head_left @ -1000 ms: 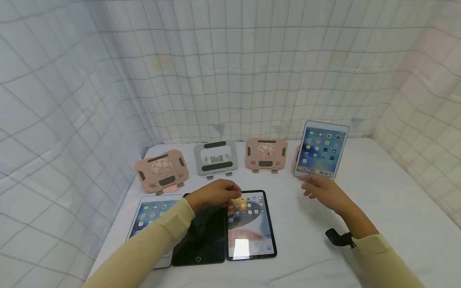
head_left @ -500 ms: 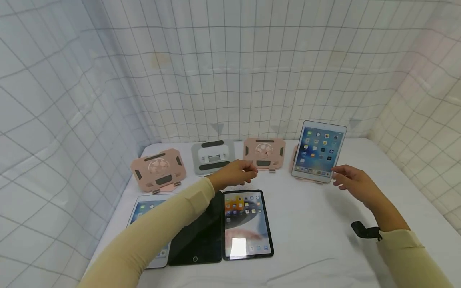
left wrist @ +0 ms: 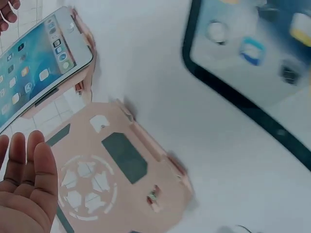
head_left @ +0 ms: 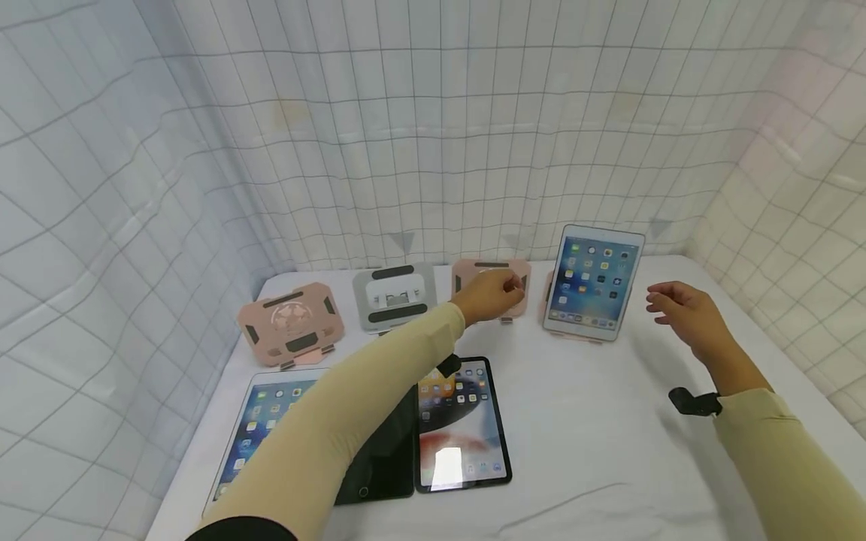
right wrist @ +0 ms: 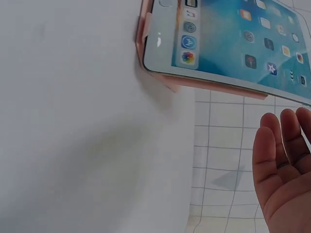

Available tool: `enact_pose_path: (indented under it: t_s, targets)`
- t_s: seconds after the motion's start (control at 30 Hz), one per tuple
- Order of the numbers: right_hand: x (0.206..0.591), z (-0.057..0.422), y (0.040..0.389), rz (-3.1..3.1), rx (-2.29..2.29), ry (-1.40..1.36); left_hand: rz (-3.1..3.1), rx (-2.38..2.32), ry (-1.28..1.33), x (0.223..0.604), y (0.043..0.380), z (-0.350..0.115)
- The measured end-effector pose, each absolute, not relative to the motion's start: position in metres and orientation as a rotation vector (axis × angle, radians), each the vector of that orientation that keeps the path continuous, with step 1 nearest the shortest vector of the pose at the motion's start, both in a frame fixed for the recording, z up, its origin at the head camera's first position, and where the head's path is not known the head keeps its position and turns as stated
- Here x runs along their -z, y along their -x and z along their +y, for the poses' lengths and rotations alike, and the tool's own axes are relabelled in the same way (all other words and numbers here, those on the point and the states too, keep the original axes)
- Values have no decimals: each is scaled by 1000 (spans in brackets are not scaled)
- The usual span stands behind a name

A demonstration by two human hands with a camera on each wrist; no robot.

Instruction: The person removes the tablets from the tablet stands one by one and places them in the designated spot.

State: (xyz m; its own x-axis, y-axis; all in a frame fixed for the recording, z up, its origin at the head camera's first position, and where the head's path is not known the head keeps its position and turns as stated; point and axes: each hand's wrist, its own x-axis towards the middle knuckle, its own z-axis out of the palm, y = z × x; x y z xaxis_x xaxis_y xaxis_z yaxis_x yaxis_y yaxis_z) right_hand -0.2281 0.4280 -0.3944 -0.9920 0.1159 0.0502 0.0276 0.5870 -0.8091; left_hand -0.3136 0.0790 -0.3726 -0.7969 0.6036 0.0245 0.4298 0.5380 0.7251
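A white-framed tablet leans upright on a pink stand at the back right, its screen lit with app icons. Just off its right edge is my right hand, fingers loosely bent and holding nothing. My left hand hovers in front of another pink stand with a round cut-out pattern, hiding part of it. Nothing is in that hand; in the left wrist view its fingers are relaxed, near the stand and the propped tablet.
A grey stand and a further pink stand line the back left. On the white table lie a black-framed lit tablet, a dark tablet and a white tablet, partly under my left sleeve. Checked cloth walls enclose the table.
My left hand has moved right and away from me, from over the flat tablets to the pink stand. My right hand has shifted right, from the propped tablet's lower edge to beside it.
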Motion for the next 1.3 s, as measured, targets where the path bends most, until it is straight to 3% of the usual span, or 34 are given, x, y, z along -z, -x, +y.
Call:
enact_pose_path:
  t_s: [0.23,0.53,1.3]
  targets:
    - [380,425,249,-2579,-1480,247,2409,-1463,-675,375,336,114]
    - [383,425,266,-2509,-1509,297,2212,-1788,-465,377,342,139]
    - [394,414,283,-2413,-1564,309,2326,-1770,-328,380,345,181]
